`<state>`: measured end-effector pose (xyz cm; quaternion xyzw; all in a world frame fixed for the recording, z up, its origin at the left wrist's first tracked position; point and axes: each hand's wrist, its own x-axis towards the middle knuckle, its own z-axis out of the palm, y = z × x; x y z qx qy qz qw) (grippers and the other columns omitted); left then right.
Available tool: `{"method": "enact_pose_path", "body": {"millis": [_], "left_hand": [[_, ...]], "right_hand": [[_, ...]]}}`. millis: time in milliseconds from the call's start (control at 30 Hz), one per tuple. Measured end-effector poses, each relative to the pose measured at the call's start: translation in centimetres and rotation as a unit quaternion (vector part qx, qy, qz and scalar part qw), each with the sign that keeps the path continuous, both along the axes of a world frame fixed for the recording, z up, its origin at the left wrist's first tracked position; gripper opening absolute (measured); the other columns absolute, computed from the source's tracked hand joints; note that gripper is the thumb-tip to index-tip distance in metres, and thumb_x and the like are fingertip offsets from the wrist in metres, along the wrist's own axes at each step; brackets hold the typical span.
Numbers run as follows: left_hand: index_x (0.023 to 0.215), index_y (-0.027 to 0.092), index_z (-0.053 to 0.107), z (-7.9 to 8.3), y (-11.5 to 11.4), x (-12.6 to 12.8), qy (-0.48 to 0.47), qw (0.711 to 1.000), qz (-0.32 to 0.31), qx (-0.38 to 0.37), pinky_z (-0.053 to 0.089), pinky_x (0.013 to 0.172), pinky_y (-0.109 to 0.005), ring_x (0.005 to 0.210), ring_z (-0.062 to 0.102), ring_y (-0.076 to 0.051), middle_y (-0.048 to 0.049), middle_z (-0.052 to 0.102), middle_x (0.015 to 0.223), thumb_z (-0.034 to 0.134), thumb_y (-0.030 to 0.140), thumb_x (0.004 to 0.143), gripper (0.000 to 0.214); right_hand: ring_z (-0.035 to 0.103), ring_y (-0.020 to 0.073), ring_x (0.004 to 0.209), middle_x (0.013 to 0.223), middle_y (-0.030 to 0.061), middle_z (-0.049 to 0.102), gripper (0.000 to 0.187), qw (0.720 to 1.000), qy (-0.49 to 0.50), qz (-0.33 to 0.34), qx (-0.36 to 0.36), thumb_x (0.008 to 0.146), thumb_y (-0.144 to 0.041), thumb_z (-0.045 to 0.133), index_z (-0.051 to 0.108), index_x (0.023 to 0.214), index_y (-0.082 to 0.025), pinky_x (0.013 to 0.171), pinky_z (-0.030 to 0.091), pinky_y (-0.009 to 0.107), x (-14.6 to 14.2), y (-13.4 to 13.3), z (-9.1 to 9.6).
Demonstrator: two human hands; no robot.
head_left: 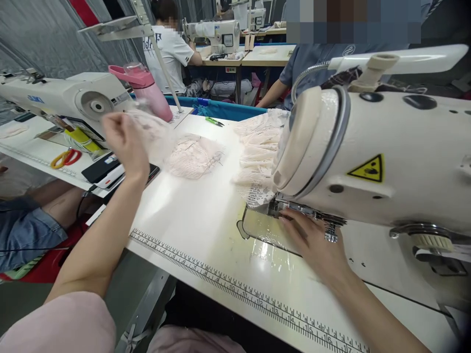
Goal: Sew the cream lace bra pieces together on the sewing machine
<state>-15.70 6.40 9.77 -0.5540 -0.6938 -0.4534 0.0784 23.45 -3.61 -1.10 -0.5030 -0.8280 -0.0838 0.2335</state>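
My left hand (pixel 123 139) is raised over the left side of the white table (pixel 206 230), fingers closed on a sheer pale lace piece (pixel 152 130) that blurs as it hangs. More lace (pixel 193 156) lies on the table just to its right. My right hand (pixel 307 238) rests flat by the needle plate (pixel 257 228) under the head of the white sewing machine (pixel 368 157), fingers stretched toward the presser foot. A pile of pleated lace (pixel 257 152) sits behind the needle.
A printed ruler (pixel 235 289) runs along the table's front edge. Left stands another sewing machine (pixel 62 95), a pink bottle (pixel 145 88), a phone (pixel 101 169) and red and yellow loops (pixel 66 158). Green snips (pixel 214 121) lie at the back. Other people sit beyond.
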Motion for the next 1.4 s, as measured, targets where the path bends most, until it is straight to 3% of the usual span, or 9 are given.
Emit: {"method": "enact_pose_path", "body": {"millis": [133, 233, 333, 467, 667, 733, 800, 1233, 1400], "left_hand": [[0.093, 0.018, 0.049, 1.8, -3.3, 0.9, 0.056, 0.982, -0.029, 0.179, 0.044, 0.072, -0.028, 0.078, 0.051, -0.012, -0.0018, 0.052, 0.088, 0.045, 0.042, 0.095, 0.024], [0.091, 0.022, 0.058, 1.6, -6.7, 4.5, 0.022, 0.975, -0.21, -0.062, 0.027, 0.038, -0.021, 0.041, 0.036, -0.006, 0.0066, 0.044, 0.055, 0.057, 0.041, 0.091, 0.019], [0.093, 0.025, 0.057, 0.0, -8.7, 9.2, -0.093, 0.889, -0.359, -0.27, 0.022, 0.029, -0.02, 0.033, 0.032, -0.007, 0.0081, 0.041, 0.048, 0.052, 0.045, 0.095, 0.021], [0.095, 0.022, 0.061, -3.4, -7.3, 13.0, -0.001, 0.818, -0.474, -0.327, 0.044, 0.045, -0.022, 0.055, 0.058, -0.012, -0.0004, 0.066, 0.072, 0.043, 0.043, 0.098, 0.028], [0.115, 0.023, 0.063, -3.9, 2.1, 7.0, 0.264, 0.932, -0.216, -0.122, 0.039, 0.106, -0.047, 0.124, 0.054, -0.028, -0.0079, 0.064, 0.128, 0.043, 0.04, 0.096, 0.032], [0.13, 0.022, 0.056, -3.4, 4.7, 3.7, 0.308, 0.931, -0.137, -0.141, 0.017, 0.116, -0.058, 0.141, 0.034, -0.035, -0.0086, 0.047, 0.148, 0.048, 0.053, 0.092, 0.05], [0.136, 0.023, 0.052, -3.5, 6.1, 1.5, 0.284, 0.917, -0.122, -0.251, 0.027, 0.111, -0.057, 0.134, 0.042, -0.035, -0.0095, 0.052, 0.143, 0.042, 0.061, 0.091, 0.059], [0.135, 0.023, 0.053, -5.2, 2.4, 2.4, 0.261, 0.901, -0.172, -0.301, 0.026, 0.11, -0.066, 0.128, 0.052, -0.034, -0.0095, 0.059, 0.137, 0.039, 0.059, 0.095, 0.056], [0.128, 0.022, 0.056, -4.7, -1.1, 5.3, 0.284, 0.937, -0.149, -0.135, 0.025, 0.112, -0.067, 0.131, 0.048, -0.031, -0.0065, 0.06, 0.135, 0.046, 0.051, 0.096, 0.045]], "right_hand": [[0.071, 0.0204, 0.076, 0.092, 0.0036, 0.077, 0.028, 0.998, 0.044, -0.011, -0.032, 0.096, -0.039, 0.052, 0.072, 0.105, -0.022, 0.08, 0.049, 0.038, -0.5, 0.1, 0.6], [0.071, 0.0217, 0.087, 0.094, 0.0045, 0.077, 0.031, 0.992, 0.098, -0.036, -0.074, 0.096, -0.042, 0.051, 0.073, 0.103, -0.022, 0.087, 0.049, 0.04, -0.7, 0.1, 1.0], [0.07, 0.0214, 0.081, 0.087, 0.0041, 0.076, 0.034, 0.983, 0.121, -0.053, -0.125, 0.097, -0.043, 0.048, 0.074, 0.104, -0.023, 0.082, 0.051, 0.04, -0.8, 0.1, 1.4], [0.07, 0.0203, 0.084, 0.096, 0.0051, 0.076, 0.034, 0.98, 0.127, -0.047, -0.145, 0.099, -0.038, 0.044, 0.072, 0.111, -0.022, 0.077, 0.053, 0.036, -0.7, 0.1, 1.7], [0.07, 0.0216, 0.081, 0.094, 0.0042, 0.077, 0.03, 0.993, 0.086, -0.045, -0.073, 0.097, -0.037, 0.049, 0.072, 0.108, -0.023, 0.086, 0.05, 0.04, -0.6, 0.0, 1.0], [0.07, 0.0228, 0.084, 0.096, 0.0044, 0.077, 0.028, 0.997, 0.06, -0.029, -0.045, 0.096, -0.034, 0.05, 0.071, 0.109, -0.022, 0.088, 0.048, 0.041, -0.5, -0.1, 0.7], [0.07, 0.0234, 0.083, 0.097, 0.0052, 0.076, 0.028, 0.999, 0.031, -0.013, -0.04, 0.096, -0.031, 0.048, 0.07, 0.111, -0.022, 0.083, 0.049, 0.041, -0.2, -0.1, 0.4], [0.064, 0.013, 0.077, 0.105, -0.0054, 0.074, 0.032, 1.0, 0.006, 0.007, 0.002, 0.091, -0.013, 0.045, 0.067, 0.11, -0.027, 0.085, 0.039, 0.034, -1.0, -0.8, 1.6], [0.057, 0.0097, 0.064, 0.094, -0.0069, 0.074, 0.034, 0.998, -0.016, 0.047, 0.041, 0.086, -0.008, 0.043, 0.069, 0.101, -0.025, 0.076, 0.041, 0.032, -0.5, -0.5, 1.4]]}}
